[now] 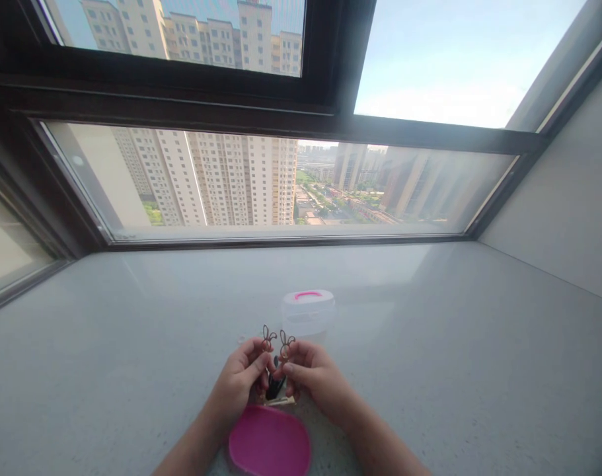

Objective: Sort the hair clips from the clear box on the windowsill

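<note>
My left hand (246, 373) is closed in a pinch on a small brown rabbit-shaped outline piece (267, 336), its long ears pointing up. A second, similar rabbit-shaped piece (285, 342) stands upright between the fingertips of my right hand (313, 377). The two pieces are side by side, slightly apart; their lower parts are hidden by my fingers. Just below and between the hands lie a dark, slender thing (275, 387) and a pale gold strip (281, 400), both partly covered and too small to name. Nearest to me is a shallow pink oval tray or lid (269, 441).
A translucent plastic box (308, 314) with a pink handle (308, 295) on its lid stands beyond my hands. All this rests on a pale speckled sill (132, 350). A dark-framed window (206, 112) closes off the far side, and a white wall (558, 198) the right.
</note>
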`<action>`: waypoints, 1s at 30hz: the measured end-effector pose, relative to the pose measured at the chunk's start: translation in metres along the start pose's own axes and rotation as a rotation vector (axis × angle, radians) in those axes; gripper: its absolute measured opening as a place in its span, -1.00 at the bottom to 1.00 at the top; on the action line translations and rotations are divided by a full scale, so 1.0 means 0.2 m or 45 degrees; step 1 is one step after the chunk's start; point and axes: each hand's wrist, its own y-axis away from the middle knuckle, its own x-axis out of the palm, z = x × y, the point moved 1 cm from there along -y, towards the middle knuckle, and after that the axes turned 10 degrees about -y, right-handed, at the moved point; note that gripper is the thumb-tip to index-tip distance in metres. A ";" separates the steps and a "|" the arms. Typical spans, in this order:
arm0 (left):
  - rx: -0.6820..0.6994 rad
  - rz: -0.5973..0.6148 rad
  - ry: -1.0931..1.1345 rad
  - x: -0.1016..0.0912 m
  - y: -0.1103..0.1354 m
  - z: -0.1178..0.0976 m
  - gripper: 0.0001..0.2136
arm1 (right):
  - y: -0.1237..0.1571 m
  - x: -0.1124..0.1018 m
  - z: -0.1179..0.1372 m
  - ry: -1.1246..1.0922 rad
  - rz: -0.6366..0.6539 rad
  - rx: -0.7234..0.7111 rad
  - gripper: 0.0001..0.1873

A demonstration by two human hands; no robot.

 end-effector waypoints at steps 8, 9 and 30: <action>-0.023 -0.001 0.011 0.00 0.00 -0.01 -0.78 | 0.00 0.00 0.01 0.006 0.000 0.003 -0.70; -0.022 -0.006 0.011 0.00 0.00 -0.01 -0.78 | 0.00 0.00 0.01 0.012 -0.006 0.005 -0.70; -0.064 -0.044 0.057 0.01 0.00 -0.05 -0.71 | 0.01 -0.01 0.00 -0.004 -0.017 0.025 -0.66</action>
